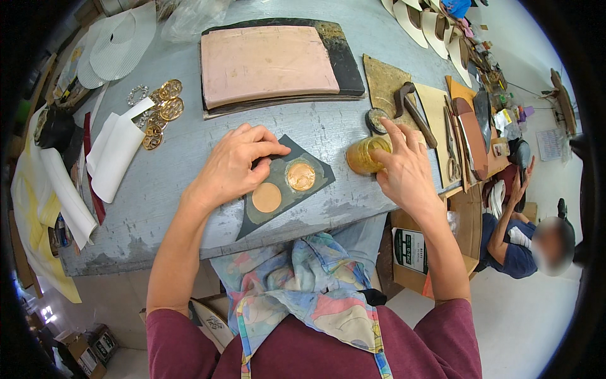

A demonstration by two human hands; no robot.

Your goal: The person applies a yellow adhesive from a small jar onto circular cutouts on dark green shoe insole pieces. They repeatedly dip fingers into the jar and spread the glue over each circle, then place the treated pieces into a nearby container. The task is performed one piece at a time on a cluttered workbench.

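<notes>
My left hand presses its fingertips on a dark grey, roughly triangular piece of material lying on the grey worktable. Two round tan discs sit on that piece: a matte one near my wrist and a shinier one beside it. My right hand wraps around a small jar of yellowish liquid just to the right of the dark piece, with the fingers reaching over its top.
A pink slab on a black pad lies at the back. Gold filigree ornaments and white sheets lie left. A hammer, scissors and leather pieces lie right. Another person sits lower right.
</notes>
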